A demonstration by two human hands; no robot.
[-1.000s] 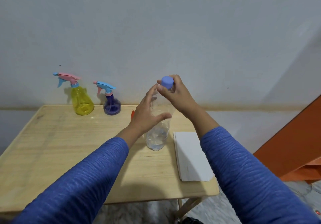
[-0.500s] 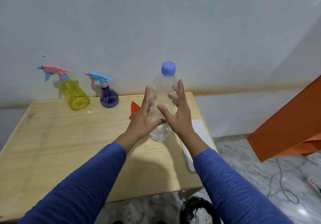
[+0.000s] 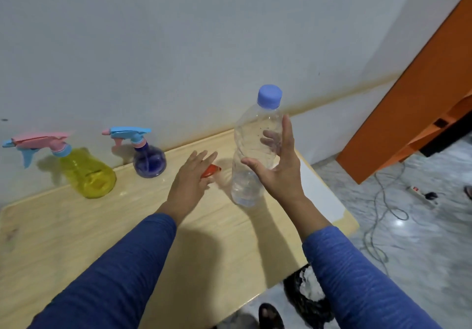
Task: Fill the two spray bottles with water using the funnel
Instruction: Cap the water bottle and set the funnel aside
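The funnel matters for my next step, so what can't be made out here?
- Funnel, head view: the left hand covers most of it; shape unclear.
- Water bottle: the right hand hides its near side.
- White paper: partly behind the right forearm.

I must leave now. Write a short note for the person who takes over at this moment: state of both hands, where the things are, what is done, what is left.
Left hand: open, reaching over the red funnel, which lies on the table.
Right hand: open, fingers around the water bottle but holding nothing firmly.
The water bottle stands upright with its blue cap on and only a little water at the bottom.
Yellow spray bottle and purple spray bottle stand by the wall, spray heads on.
Done: whether either is filled cannot be told.
Left: remove spray heads, place funnel, pour.
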